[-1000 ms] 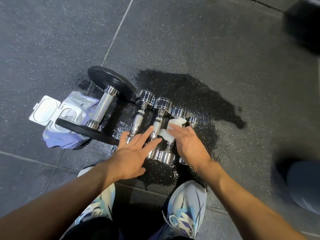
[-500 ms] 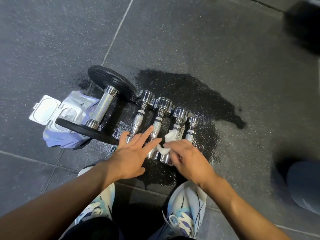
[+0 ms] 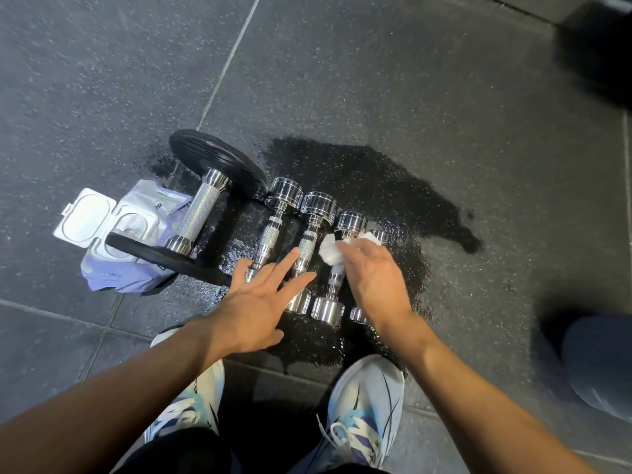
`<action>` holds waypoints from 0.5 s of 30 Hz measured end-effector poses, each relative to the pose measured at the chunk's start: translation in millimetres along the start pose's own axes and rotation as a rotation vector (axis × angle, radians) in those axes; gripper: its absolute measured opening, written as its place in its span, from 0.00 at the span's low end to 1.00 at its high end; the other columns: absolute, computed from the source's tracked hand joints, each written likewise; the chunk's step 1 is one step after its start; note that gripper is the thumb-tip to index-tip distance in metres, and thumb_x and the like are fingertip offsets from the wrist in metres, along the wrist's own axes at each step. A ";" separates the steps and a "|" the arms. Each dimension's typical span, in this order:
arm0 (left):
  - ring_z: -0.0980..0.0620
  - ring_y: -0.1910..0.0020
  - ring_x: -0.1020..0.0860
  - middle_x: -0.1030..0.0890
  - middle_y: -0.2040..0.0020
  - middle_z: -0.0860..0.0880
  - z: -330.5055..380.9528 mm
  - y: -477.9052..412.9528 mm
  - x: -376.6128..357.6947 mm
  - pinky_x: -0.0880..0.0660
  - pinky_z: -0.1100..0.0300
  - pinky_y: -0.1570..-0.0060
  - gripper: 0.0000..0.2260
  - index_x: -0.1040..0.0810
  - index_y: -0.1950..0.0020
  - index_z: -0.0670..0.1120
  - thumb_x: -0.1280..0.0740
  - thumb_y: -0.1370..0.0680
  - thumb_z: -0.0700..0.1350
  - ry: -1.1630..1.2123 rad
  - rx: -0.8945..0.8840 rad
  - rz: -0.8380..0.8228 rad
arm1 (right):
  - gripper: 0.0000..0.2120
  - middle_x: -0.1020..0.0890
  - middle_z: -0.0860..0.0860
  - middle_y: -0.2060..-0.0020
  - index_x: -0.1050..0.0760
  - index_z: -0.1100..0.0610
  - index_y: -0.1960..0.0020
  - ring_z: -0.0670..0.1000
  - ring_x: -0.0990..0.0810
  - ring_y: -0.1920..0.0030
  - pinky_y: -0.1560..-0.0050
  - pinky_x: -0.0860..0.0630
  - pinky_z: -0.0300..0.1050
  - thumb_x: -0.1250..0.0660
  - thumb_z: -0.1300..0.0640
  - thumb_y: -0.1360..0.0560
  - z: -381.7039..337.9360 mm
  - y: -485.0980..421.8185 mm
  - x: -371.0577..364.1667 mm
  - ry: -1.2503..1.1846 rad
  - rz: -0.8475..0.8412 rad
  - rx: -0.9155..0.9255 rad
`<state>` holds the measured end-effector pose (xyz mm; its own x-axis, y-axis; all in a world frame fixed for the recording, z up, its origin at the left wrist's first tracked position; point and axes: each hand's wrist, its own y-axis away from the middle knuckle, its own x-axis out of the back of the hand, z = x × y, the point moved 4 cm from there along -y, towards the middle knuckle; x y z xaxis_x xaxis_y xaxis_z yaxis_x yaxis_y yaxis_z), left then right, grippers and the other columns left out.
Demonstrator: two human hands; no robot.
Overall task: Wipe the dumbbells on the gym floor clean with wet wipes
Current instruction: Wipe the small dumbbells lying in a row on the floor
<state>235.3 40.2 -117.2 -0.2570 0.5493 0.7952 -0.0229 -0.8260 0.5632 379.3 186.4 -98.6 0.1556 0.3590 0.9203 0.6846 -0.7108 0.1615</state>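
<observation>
Four chrome dumbbells (image 3: 309, 241) lie side by side on the floor (image 3: 444, 97), just in front of the person's shoes (image 3: 362, 405). Their handles run from 6 to 12 o'clock. The right hand (image 3: 372, 278) grips a bunched white wipe (image 3: 330, 253) and presses it on the third dumbbell (image 3: 327, 309), counted from the left. The wipe sticks out on both sides of the fingers. The left hand (image 3: 260, 302) is flat, with fingers straight and spread, and rests on the near ends of the first two dumbbells. Most likely it lies there because the round heads roll easily, and the rubbing could push the row out of place. The two hands are apart but near each other.

At 9 o'clock of the row lies a big dumbbell (image 3: 201, 213) with black plates, just beside the first chrome one; whether they touch cannot be told. Further toward 9 o'clock is the pack (image 3: 143, 217) of wipes, its lid (image 3: 85, 217) open, and the near black plate crosses in front of it. To take a new wipe, a hand would probably have to reach over this big dumbbell. A dark wet patch (image 3: 376, 186) spreads under the row and toward 1 o'clock, so the floor there may be slippery. At 3 o'clock, near the edge, is a blurred grey-blue shape, too unclear to name.
</observation>
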 end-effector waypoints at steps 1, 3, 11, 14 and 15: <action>0.48 0.19 0.50 0.77 0.21 0.50 0.0 0.0 0.1 0.63 0.35 0.23 0.52 0.69 0.19 0.61 0.28 0.23 0.54 0.001 0.001 -0.001 | 0.16 0.21 0.57 0.36 0.26 0.52 0.28 0.58 0.20 0.41 0.40 0.20 0.53 0.43 0.56 0.14 -2.2 1.8 -4.7 -0.018 -0.066 -0.021; 0.48 0.19 0.49 0.77 0.21 0.50 -0.4 0.2 -0.6 0.63 0.34 0.23 0.52 0.69 0.19 0.61 0.28 0.23 0.54 0.001 0.002 -0.002 | 0.19 0.19 0.55 0.48 0.31 0.52 0.25 0.52 0.18 0.55 0.47 0.18 0.46 0.45 0.59 0.14 -7.1 9.9 -8.3 0.045 -0.159 -0.016; 0.47 0.19 0.50 0.78 0.22 0.49 -1.1 -1.1 -2.5 0.60 0.34 0.23 0.51 0.69 0.19 0.60 0.28 0.23 0.54 -0.025 -0.001 0.004 | 0.18 0.17 0.53 0.54 0.29 0.44 0.27 0.45 0.23 0.70 0.57 0.27 0.30 0.48 0.53 0.14 -23.8 43.8 -1.1 0.088 -0.335 0.001; 0.47 0.19 0.50 0.79 0.22 0.49 -1.2 -1.2 -2.5 0.60 0.35 0.24 0.51 0.68 0.19 0.60 0.28 0.23 0.54 -0.028 -0.004 -0.001 | 0.16 0.16 0.50 0.47 0.24 0.46 0.30 0.41 0.27 0.75 0.70 0.26 0.32 0.43 0.54 0.15 -15.9 38.2 -7.2 -0.097 -0.292 -0.025; 0.47 0.18 0.50 0.79 0.22 0.49 -0.8 -1.1 -1.7 0.61 0.35 0.23 0.51 0.69 0.19 0.59 0.29 0.23 0.54 -0.027 -0.003 -0.005 | 0.16 0.17 0.49 0.46 0.23 0.47 0.31 0.42 0.26 0.75 0.72 0.25 0.34 0.42 0.56 0.15 -13.6 35.1 -9.4 -0.123 -0.265 -0.029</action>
<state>235.0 40.0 -119.4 -0.2304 0.5566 0.7982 -0.0273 -0.8236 0.5665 392.1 149.9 -96.8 0.0603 0.6039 0.7948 0.6927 -0.5986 0.4023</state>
